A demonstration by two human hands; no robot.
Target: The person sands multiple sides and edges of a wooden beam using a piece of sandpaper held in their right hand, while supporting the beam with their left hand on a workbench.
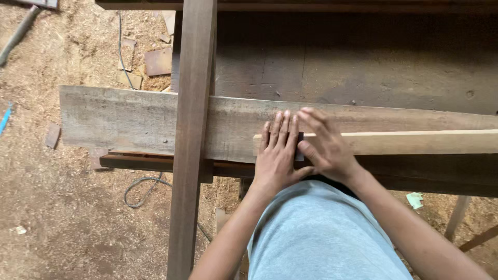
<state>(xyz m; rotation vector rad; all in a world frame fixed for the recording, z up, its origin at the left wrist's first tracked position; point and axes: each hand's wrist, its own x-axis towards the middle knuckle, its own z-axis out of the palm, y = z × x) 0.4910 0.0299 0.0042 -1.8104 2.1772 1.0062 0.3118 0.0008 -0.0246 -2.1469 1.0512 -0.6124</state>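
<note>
A pale wooden strip (pixel 415 141) lies along a wide grey-brown plank (pixel 119 118), its left end near the middle of the view. My left hand (pixel 277 153) presses flat on that end, fingers together and pointing away from me. My right hand (pixel 324 145) lies beside it, thumb and fingers around a small dark block (pixel 300 154) that shows only as a sliver between the two hands. Most of the block is hidden.
A dark upright beam (pixel 191 135) crosses over the plank left of my hands. A dark workbench top (pixel 363 62) lies behind the plank. Sawdust floor (pixel 62 207) holds wood scraps (pixel 158 61), a cable (pixel 142 189) and a blue object (pixel 5 118) at left.
</note>
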